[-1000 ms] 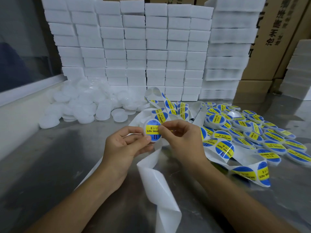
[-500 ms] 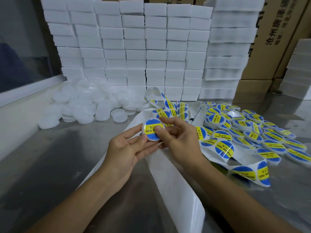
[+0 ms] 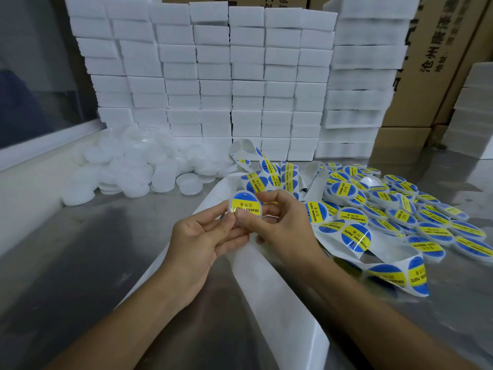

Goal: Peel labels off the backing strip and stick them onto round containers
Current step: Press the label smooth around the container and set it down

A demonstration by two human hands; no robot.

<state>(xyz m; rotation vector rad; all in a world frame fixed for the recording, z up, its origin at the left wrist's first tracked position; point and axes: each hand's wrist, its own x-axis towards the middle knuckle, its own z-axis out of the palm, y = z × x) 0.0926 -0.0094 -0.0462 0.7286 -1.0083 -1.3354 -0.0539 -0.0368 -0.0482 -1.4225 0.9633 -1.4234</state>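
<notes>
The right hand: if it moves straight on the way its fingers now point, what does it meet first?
The right hand points up-left, at the labelled container that both hands hold. Past it, the left hand's fingers probably come first. Beyond them lies the pile of plain white containers, though depth is unclear.

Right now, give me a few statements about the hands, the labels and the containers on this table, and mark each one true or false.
1. Both hands hold one labelled container above the table. True: the left hand and right hand both pinch it.
2. The pile of unlabelled white containers lies to the right of the hands. False: it lies to the left, by the wall.
3. The finished labelled containers lie in a pile to the right. True.
4. The label on the held container is red and white. False: it is blue with a yellow band.
5. Stacks of white boxes stand behind the work area. True.
6. The backing strip is wound tightly on a spool. False: it trails loose across the table.
</notes>
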